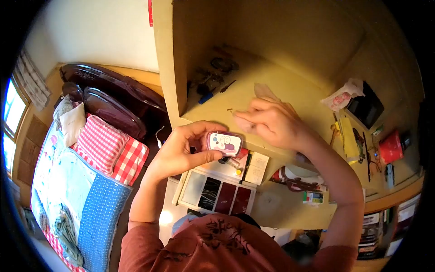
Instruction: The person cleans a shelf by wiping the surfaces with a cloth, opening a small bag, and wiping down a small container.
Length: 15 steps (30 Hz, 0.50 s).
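Observation:
My left hand [181, 147] is closed around a small rounded case [224, 144] with a dark pink rim. A cartoon picture in white and purple covers its upper face. Above and right of the case, over the yellowish shelf board, my right hand [272, 120] is closed with thumb and index finger pinched. A tiny gold-coloured piece [229, 110] shows at those fingertips; its exact kind is too small to make out. On the board behind lie a blue-handled tool [207, 97] and a heap of dark cables or small items [217, 72].
Below my hands, a pulled-out drawer [181, 188] holds dark red and black flat boxes [226, 198] and a notepad [257, 167]. A dark tablet [368, 106], a crumpled bag [344, 94] and a red container [390, 147] stand right. A bed [68, 167] is left.

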Each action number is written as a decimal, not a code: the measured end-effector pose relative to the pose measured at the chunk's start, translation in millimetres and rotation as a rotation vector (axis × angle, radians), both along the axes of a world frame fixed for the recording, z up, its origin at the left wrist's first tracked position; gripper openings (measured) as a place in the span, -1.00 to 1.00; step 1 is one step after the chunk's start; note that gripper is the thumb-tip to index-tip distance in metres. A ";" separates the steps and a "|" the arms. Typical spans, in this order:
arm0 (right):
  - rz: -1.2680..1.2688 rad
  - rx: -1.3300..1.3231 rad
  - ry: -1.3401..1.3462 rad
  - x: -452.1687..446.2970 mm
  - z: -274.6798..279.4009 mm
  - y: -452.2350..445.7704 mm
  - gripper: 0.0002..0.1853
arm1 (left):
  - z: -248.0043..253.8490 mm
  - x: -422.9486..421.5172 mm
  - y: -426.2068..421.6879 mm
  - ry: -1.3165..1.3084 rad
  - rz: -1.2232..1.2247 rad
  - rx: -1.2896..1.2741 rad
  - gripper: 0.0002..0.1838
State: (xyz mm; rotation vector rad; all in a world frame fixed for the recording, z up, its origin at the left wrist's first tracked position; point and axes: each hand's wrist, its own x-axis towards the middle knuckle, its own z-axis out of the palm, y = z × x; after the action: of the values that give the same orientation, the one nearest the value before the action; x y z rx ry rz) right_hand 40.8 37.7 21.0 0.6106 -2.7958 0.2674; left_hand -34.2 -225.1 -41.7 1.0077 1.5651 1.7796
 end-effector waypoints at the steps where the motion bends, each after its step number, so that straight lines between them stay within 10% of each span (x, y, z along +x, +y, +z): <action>1: 0.014 -0.030 0.003 3.7 0.5 3.2 -0.56 | -0.3 -0.7 0.0 -0.013 -0.006 0.007 -0.39; 15: 0.018 0.047 -0.006 -3.5 1.3 0.7 -0.66 | 0.8 -0.8 0.1 -0.080 -0.040 0.034 -0.38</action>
State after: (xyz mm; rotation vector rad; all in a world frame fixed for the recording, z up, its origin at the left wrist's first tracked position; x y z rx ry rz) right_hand 37.3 38.4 22.3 0.6475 -2.8105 0.2085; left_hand -35.0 -225.0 -40.8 0.9651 1.4609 1.8023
